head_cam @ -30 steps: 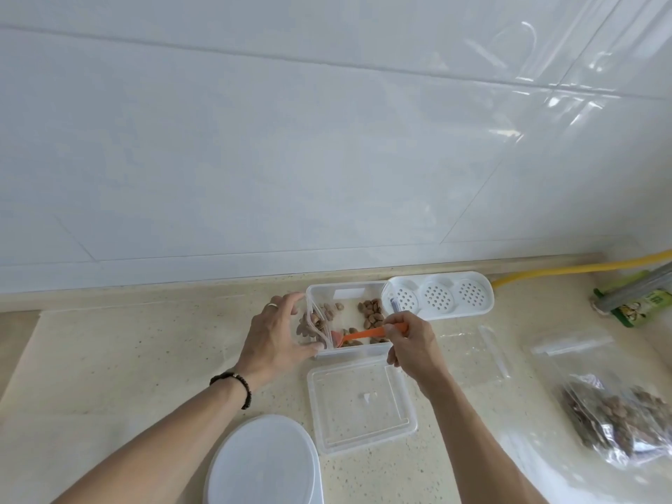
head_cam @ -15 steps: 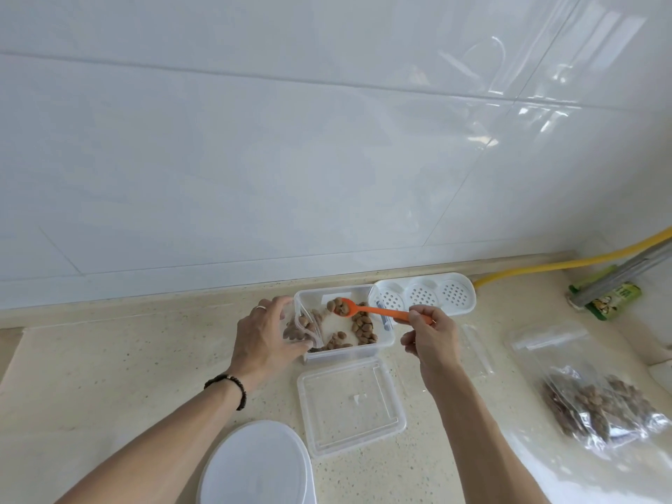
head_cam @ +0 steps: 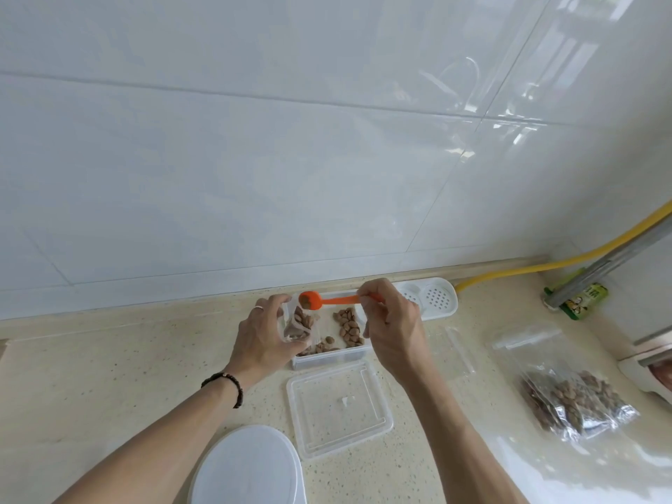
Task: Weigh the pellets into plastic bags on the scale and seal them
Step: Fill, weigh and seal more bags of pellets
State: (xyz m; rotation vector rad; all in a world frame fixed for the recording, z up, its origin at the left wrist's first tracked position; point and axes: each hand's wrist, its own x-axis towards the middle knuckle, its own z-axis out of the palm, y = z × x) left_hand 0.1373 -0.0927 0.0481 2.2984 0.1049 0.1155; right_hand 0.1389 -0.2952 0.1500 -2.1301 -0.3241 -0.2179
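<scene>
Right hand (head_cam: 392,329) up over the clear rectangular plastic tub (head_cam: 329,358), thumb and fingers pinched on the tail of the orange plastic measuring spoon (head_cam: 327,300). That spoon lies level, its long axis running left to right along the back edge of the pale speckled counter (head_cam: 109,376), bowl end pointing left and loaded with brown pellets (head_cam: 308,303).

Left hand (head_cam: 263,334) is curled round the small clear plastic bag (head_cam: 297,327) at the left end of the tub, holding its mouth open; some pellets already sit inside it. The spoon's bowl hangs just above and a touch behind that mouth, so the bag lies down and slightly toward the person from the load. My read: the next move is a short tip of the spoon to drop them in. The right hand does the pouring; the left only steadies.

More loose pellets (head_cam: 349,327) lie in the tub itself. No scale can be made out under the bag from here.

Nearer the front edge lies the tub's clear square lid (head_cam: 340,407), and a white oval lid (head_cam: 247,467) sits at the front. Toward the right edge lies a filled clear zip bag of pellets (head_cam: 571,401). At the back right corner stands a green printed packet (head_cam: 585,300); its writing is too small to read. No other lettering is legible.
</scene>
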